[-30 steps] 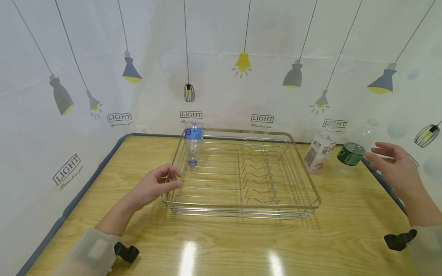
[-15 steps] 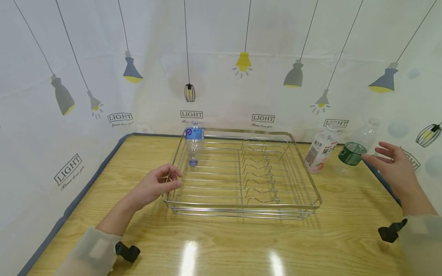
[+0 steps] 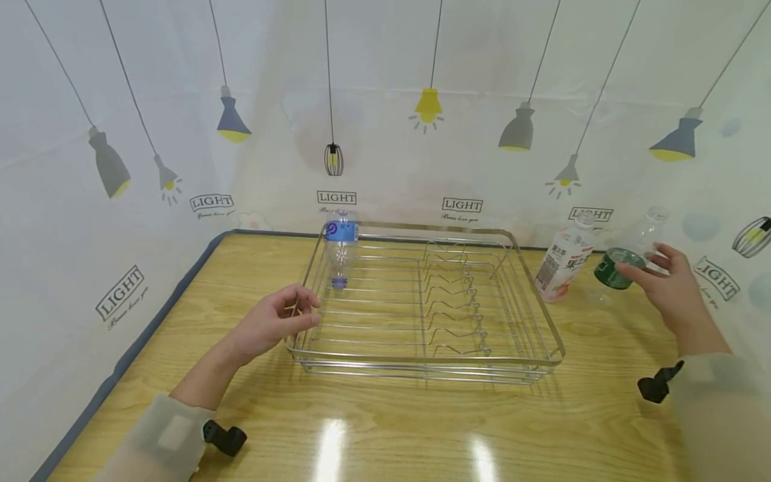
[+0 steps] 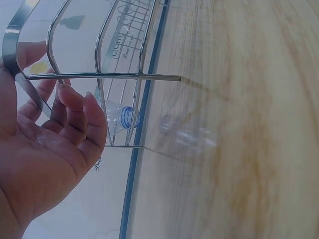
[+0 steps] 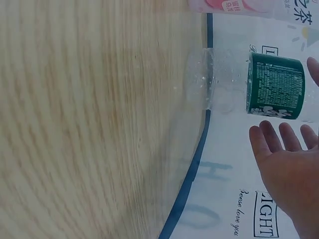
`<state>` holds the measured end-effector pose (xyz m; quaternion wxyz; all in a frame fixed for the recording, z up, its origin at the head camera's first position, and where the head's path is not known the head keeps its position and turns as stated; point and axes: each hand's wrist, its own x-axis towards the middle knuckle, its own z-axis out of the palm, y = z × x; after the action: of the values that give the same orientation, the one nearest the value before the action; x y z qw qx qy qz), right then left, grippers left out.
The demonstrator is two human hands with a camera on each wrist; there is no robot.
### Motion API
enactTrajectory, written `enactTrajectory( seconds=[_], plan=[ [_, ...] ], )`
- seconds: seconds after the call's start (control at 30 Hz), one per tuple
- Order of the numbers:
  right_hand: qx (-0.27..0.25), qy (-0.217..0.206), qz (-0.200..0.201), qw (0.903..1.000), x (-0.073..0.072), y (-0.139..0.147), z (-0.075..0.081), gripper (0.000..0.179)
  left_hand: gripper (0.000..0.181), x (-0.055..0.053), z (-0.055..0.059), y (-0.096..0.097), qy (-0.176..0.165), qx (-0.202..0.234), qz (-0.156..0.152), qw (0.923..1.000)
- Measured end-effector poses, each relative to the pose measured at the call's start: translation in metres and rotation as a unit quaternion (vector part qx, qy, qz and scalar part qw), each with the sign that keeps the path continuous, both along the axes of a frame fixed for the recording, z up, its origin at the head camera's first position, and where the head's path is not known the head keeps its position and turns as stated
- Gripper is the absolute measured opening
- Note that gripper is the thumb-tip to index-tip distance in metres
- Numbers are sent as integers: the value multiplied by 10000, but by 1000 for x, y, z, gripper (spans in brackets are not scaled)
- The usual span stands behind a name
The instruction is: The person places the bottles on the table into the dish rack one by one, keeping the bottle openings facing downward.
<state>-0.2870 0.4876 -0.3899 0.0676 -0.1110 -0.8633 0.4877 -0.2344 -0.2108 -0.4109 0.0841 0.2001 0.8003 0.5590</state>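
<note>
My right hand [image 3: 671,288] reaches around a clear plastic bottle [image 3: 655,226] with a green label, standing at the back right. Its thumb overlaps the label in the head view; the right wrist view shows the fingers extended alongside the bottle [image 5: 229,79], with a gap to it. At the front left corner of a metal dish rack [image 3: 421,360], my left hand [image 3: 274,321] has its fingers loosely bent over the rim [image 4: 11,45], not pinching it. A clear bottle with a blue label [image 3: 342,231] stands neck down inside the rack at its back left.
A white and pink labelled bottle [image 3: 564,261] stands between the rack and the green-labelled bottle. Wire dividers [image 3: 448,311] run along the rack's right half. A pale curtain printed with lamps [image 3: 385,134] rises behind the wooden table [image 3: 385,428].
My right hand has moved left onto the green-labelled bottle, its thumb now over the label. The left hand has stayed at the rack's corner.
</note>
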Motion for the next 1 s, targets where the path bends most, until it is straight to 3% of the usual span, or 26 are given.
enactTrajectory(
  seconds=[0.23, 0.63, 1.0],
  plan=[
    [-99, -195, -48, 9997, -8, 3, -4, 112, 23, 0, 1, 1, 30, -27, 9, 10000],
    [172, -230, -264, 9992, -6, 2, -12, 103, 33, 1, 4, 1, 39, -64, 39, 10000],
    [527, 348, -211, 9978, 11, 3, 0, 91, 32, 0, 1, -1, -8, -105, 57, 9999]
  ],
)
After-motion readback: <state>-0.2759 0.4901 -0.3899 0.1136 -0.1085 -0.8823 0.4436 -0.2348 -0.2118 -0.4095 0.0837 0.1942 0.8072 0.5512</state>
